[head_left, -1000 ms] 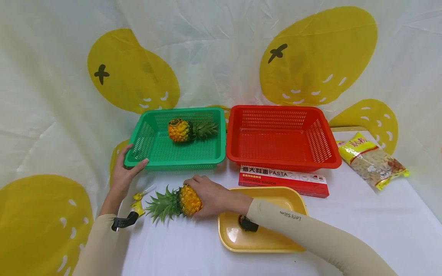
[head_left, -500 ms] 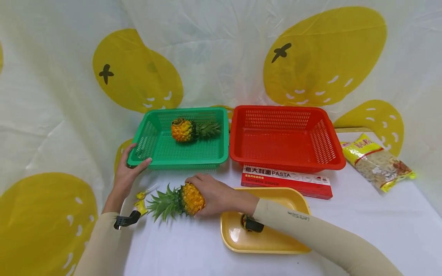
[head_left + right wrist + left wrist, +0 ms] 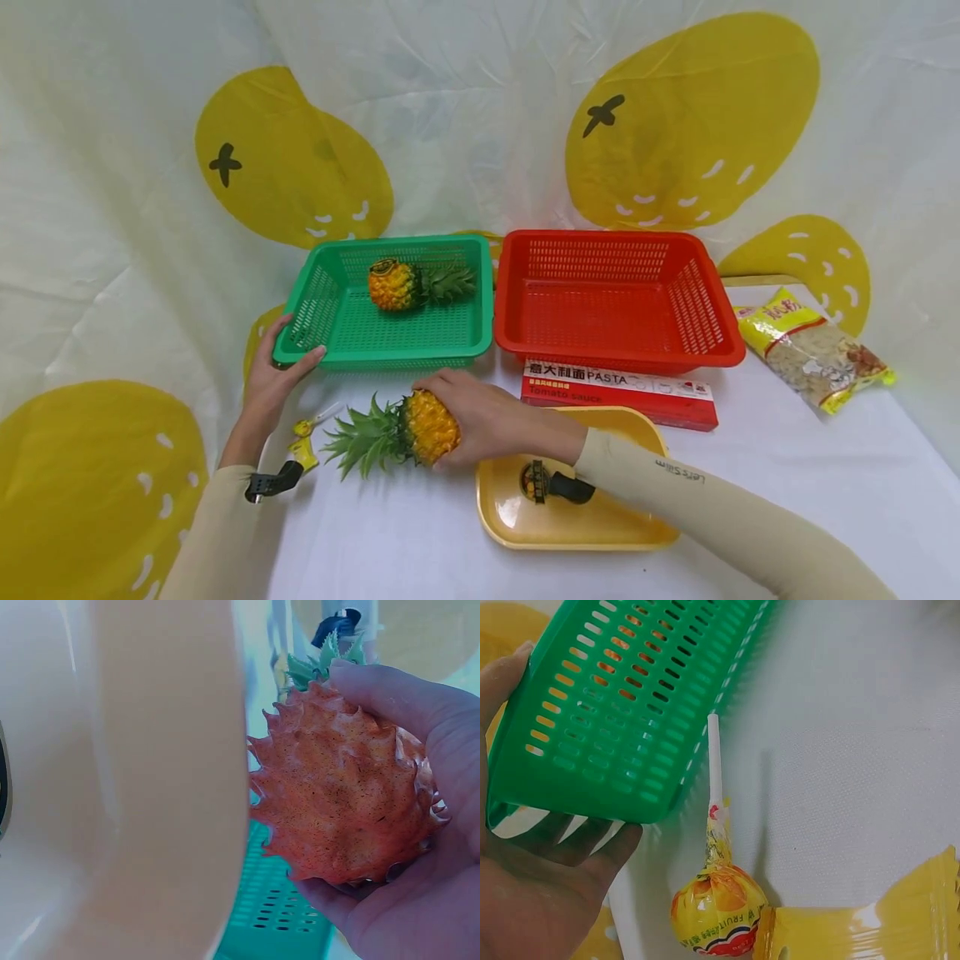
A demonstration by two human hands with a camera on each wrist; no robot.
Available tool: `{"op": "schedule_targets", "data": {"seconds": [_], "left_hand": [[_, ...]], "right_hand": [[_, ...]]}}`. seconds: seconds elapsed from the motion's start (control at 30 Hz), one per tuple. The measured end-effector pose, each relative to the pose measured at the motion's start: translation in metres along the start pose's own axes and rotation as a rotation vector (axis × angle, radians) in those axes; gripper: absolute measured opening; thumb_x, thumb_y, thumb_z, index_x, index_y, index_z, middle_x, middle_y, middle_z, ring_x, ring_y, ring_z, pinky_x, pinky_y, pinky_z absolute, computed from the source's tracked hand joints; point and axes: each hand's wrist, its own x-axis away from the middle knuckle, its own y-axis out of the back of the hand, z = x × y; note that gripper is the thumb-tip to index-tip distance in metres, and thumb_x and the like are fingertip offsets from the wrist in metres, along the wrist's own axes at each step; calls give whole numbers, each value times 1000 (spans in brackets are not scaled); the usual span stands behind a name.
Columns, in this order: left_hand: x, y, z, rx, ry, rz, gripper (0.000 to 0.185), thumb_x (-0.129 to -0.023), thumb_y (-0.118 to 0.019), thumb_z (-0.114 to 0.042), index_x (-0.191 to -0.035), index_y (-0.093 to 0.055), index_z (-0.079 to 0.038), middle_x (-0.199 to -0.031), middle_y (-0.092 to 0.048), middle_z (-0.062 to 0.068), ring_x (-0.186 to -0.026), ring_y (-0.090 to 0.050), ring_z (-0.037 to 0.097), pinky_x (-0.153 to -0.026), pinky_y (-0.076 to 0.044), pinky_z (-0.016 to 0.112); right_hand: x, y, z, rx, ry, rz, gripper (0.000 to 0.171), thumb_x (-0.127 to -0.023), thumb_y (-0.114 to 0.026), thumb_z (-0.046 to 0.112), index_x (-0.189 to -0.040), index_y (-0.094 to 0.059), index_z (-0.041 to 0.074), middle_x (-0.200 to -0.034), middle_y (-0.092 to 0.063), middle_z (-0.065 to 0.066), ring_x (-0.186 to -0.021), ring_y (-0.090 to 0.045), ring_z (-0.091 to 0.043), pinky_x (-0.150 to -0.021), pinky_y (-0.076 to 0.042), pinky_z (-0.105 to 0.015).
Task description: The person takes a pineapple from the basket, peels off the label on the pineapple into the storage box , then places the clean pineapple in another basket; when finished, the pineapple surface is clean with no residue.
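On the desk (image 3: 750, 467), just in front of the green basket (image 3: 390, 337) whose corner the left hand (image 3: 272, 385) grips, the right hand (image 3: 487, 417) curls its fingers around the pineapple (image 3: 420, 429), which I think needs lifting over the rim next.

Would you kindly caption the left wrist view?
Left hand grips the green basket corner beside a wrapped lollipop.

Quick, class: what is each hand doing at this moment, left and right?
Left hand: grips the near left corner of the green basket, thumb over the rim.
Right hand: fingers curled round the pineapple, holding it.
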Motion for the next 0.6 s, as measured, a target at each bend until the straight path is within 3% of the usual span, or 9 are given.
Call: {"op": "schedule_targets", "data": {"seconds": [0.6], "left_hand": [[1, -1, 0, -3, 3, -11, 91, -94, -84, -28, -167, -30, -36, -170, -25, 7, -149, -29, 28, -120, -29, 46]], "right_hand": [[16, 33, 6, -85, 30, -52, 95, -75, -99, 34, -150, -46, 13, -138, -54, -1, -117, -51, -14, -92, -53, -32]]}}
